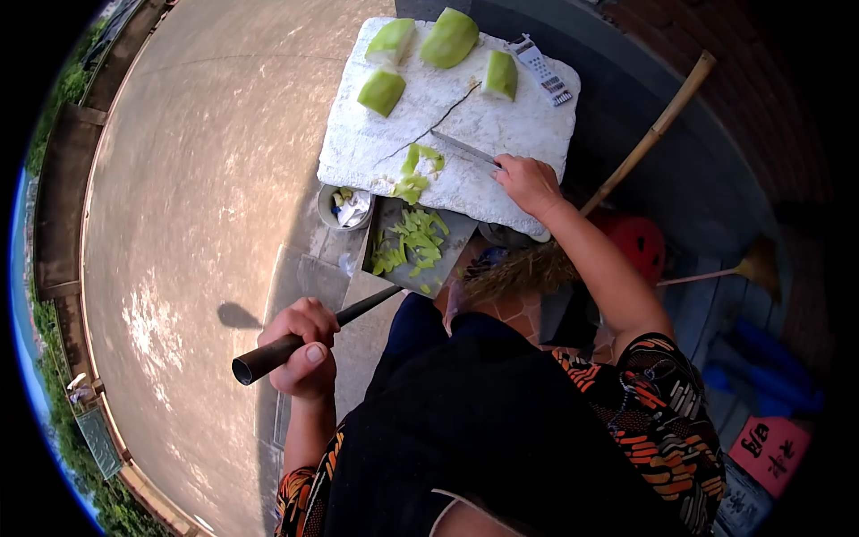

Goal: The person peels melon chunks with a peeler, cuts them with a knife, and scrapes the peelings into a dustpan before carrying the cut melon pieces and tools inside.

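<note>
My left hand (302, 347) is wrapped round the dark tube handle of a dustpan (458, 231). The pan sits against the near edge of a white slab (358, 148), with green peel strips (416, 240) lying in it. In my right hand (530, 183) is a knife (461, 145), its blade flat and low over the slab, pointing left. More peel scraps (419, 170) lie on the slab near its front edge, left of the blade. Beyond them are several pale green melon-like chunks, among them a large piece (449, 38) and a smaller piece (381, 91).
A small bucket (327, 215) with scraps stands left of the dustpan. On the slab's far right lies a white printed object (543, 70). A bamboo pole (658, 130) leans at the right, near a straw broom (519, 273) and a red object (637, 242). Concrete ground (206, 179) stretches left.
</note>
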### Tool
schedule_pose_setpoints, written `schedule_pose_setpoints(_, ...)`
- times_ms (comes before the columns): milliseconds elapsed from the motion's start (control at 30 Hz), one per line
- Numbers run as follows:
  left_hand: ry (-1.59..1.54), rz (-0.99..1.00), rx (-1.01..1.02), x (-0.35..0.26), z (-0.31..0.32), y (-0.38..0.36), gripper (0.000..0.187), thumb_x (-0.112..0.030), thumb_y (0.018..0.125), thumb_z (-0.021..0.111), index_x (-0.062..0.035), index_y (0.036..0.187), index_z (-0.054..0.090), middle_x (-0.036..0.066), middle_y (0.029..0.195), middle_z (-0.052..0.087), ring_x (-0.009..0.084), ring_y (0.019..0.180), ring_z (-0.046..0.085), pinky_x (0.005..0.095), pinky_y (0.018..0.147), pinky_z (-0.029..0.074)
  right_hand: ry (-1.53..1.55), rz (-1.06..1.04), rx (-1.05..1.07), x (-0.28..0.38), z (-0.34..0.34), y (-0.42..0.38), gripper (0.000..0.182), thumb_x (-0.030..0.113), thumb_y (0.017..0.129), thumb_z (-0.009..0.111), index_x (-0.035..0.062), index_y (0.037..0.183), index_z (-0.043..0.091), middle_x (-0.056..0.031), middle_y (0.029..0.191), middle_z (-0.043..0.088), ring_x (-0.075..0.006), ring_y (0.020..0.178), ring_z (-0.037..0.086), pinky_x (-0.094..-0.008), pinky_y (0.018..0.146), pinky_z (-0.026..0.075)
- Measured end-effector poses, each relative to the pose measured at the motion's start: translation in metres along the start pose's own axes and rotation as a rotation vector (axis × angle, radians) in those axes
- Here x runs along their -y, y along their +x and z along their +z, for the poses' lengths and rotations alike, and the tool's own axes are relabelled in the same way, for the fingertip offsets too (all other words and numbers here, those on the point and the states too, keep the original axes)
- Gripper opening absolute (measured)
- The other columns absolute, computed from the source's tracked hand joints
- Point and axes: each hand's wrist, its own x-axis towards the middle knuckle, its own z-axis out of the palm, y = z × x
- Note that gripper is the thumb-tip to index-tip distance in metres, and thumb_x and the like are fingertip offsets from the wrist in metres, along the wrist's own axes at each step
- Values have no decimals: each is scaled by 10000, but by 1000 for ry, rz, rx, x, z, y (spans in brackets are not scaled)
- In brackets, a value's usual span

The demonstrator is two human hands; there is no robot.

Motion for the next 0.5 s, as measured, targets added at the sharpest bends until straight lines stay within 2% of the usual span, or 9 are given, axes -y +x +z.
schedule_pose_setpoints(133, 1, 15, 3, -3, -6, 2, 307, -246, 628, 672, -55, 600, 433, 79, 553, 431, 188, 492, 385, 333, 524, 380, 0, -96, 62, 14, 7, -16, 274, 342, 906, 593, 110, 1037, 656, -155, 897, 699, -376, 872, 660, -483, 778, 508)
schedule_pose_setpoints(233, -3, 13, -2, -3, -12, 2, 305, -246, 628, 672, -54, 605, 436, 78, 555, 432, 190, 494, 382, 334, 528, 379, 44, -140, 68, 23, 0, -18, 275, 345, 912, 580, 116, 1047, 653, -149, 902, 698, -373, 872, 660, -483, 778, 506)
schedule_pose_setpoints(333, 7, 13, -10, -4, -14, 2, 301, -240, 626, 672, -54, 609, 435, 75, 557, 430, 189, 496, 382, 334, 531, 379, 19, -84, 12, 27, 4, 4, 278, 355, 914, 571, 123, 1044, 653, -141, 903, 699, -368, 869, 662, -481, 776, 506)
schedule_pose_setpoints(433, 37, 25, 52, -7, -17, 3, 285, -265, 685, 640, -92, 641, 418, 42, 585, 401, 165, 529, 349, 333, 564, 341, -20, -104, 72, 29, 15, 7, 282, 364, 913, 569, 125, 1036, 655, -136, 906, 701, -359, 865, 667, -474, 765, 511)
schedule_pose_setpoints(500, 31, 33, 48, -8, -21, 3, 286, -266, 686, 641, -91, 641, 419, 43, 586, 401, 164, 529, 348, 333, 565, 343, 3, -136, 101, 33, 23, -7, 280, 364, 912, 571, 127, 1036, 656, -134, 909, 702, -353, 864, 669, -472, 763, 512)
